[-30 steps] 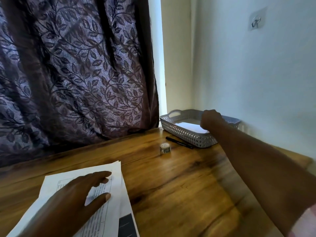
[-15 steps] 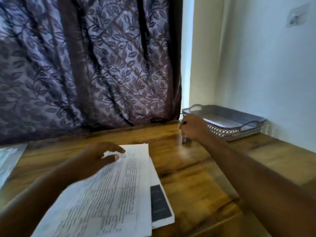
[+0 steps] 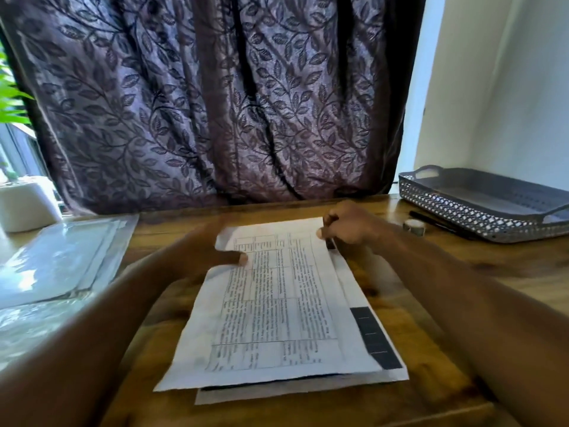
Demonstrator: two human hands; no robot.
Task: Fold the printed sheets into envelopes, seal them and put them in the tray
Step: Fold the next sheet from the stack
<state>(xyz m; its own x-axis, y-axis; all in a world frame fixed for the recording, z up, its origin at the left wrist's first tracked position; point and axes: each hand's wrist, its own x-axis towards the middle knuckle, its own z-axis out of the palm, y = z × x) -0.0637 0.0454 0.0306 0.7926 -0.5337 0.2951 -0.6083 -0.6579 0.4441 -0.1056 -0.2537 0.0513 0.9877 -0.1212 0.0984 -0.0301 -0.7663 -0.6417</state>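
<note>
Wooden table (image 3: 462, 272) carries a stack of printed sheets (image 3: 277, 318) in its middle, the long side running from the near edge toward the far edge. The top sheet (image 3: 286, 272), covered with a ruled grid of text, lies slightly askew, so a lower sheet with a dark strip (image 3: 375, 337) shows along its right side. The left hand (image 3: 212, 245) reaches in from the near left and is badly blurred. One fingertip rests on the top sheet just inside its far left corner, which curls up a little; how far the other fingers are spread cannot be told. The right hand (image 3: 348, 224) sits at the far right corner of the top sheet, fingers curled in tight with the thumb tip against the paper, though whether paper is caught between them cannot be told. A grey perforated tray (image 3: 446, 200) stands at the far right corner of the table, against the wall. A small tape roll (image 3: 414, 226) and a black pen (image 3: 431, 220) lie just in front of it. Clear plastic sleeves (image 3: 61, 257) lie along the left edge, near a white pot (image 3: 27, 204). A leaf-patterned curtain (image 3: 215, 103) hangs behind the far edge.
</note>
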